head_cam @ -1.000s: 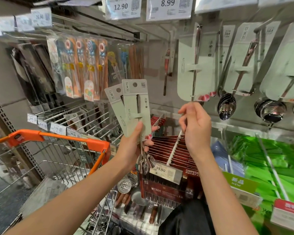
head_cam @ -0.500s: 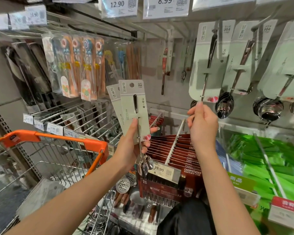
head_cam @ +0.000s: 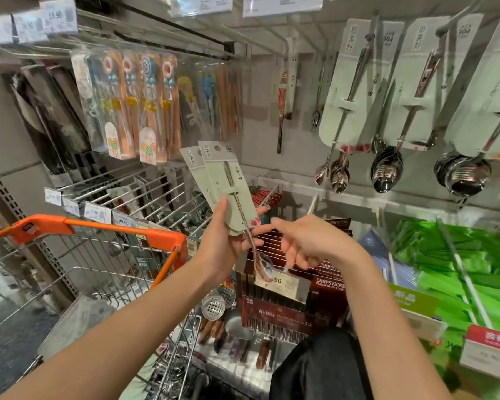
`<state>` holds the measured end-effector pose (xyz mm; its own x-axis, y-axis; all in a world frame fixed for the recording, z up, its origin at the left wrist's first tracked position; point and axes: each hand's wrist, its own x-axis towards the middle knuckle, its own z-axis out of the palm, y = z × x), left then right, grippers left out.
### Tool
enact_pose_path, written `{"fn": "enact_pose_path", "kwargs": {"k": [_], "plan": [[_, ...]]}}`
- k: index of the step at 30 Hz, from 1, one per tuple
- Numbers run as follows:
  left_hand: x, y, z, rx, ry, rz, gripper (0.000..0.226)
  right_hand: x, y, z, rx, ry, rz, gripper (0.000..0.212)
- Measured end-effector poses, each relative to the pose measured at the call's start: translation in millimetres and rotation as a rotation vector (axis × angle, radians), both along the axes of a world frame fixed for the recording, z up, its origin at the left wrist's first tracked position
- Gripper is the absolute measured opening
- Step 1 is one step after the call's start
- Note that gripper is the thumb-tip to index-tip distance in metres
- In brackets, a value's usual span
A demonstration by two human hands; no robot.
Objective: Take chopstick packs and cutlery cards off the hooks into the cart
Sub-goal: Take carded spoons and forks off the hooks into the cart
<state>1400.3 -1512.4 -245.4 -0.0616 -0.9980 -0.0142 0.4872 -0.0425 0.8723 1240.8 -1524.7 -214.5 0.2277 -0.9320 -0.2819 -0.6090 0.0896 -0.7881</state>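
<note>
My left hand grips two pale green cutlery cards by their lower end, each carrying a slim steel spoon that hangs below the fingers. My right hand is beside it, fingers relaxed and spread, holding nothing. More pale green spoon cards hang on hooks at the upper right. Colourful children's chopstick packs hang on hooks at the upper left. The wire cart with an orange handle stands at the lower left, with a clear pack lying in it.
Dark red chopstick boxes fill a tray below my hands. Green packs lie in a bin at the right. Black knife packs hang at the far left. Skimmers and wooden-handled tools sit on the lower shelf beside the cart.
My right hand has dropped from the hanging spoon card down to beside my left hand, and holds nothing. My left hand still holds the two cards.
</note>
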Motion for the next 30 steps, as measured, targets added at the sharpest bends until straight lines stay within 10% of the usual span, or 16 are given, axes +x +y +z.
{"fn": "enact_pose_path", "kwargs": {"k": [14, 30], "plan": [[8, -9, -2, -0.016, -0.001, 0.197, 0.042, 16, 2, -14, -0.034, 0.053, 0.31, 0.04], [9, -4, 0, -0.105, -0.119, 0.15, 0.032, 11, -8, -17, -0.472, -0.283, -0.07, 0.024]]}}
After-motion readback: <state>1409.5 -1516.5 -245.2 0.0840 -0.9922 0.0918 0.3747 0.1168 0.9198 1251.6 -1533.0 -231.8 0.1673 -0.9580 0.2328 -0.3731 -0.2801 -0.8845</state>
